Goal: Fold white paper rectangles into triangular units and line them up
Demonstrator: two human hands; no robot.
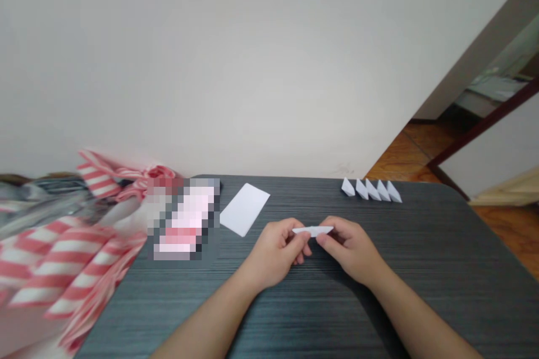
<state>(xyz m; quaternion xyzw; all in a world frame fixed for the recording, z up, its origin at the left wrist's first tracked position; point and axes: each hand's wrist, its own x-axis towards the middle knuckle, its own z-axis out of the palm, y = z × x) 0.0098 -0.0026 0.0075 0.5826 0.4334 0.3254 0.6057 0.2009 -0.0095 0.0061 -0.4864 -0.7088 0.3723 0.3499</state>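
A small folded white paper (313, 230), narrow and pointed at both ends, is held level above the dark table (421, 269). My left hand (278, 249) pinches its left half between thumb and fingers. On its right half, my right hand (348, 247) grips it the same way. Both thumbs press on the side facing me, and the fingertips behind the paper are partly hidden. Beyond my left hand lies a flat stack or sheet of white paper (245, 209). Toward the back right, several folded white paper pieces (373, 190) stand in a row.
A blurred-out, phone-like rectangle (187, 219) lies on the table's left side. Red-and-white striped cloth (67, 263) is heaped along the left edge. A pale wall (269, 67) rises behind the table, and a wooden floor (396, 154) shows past the right corner.
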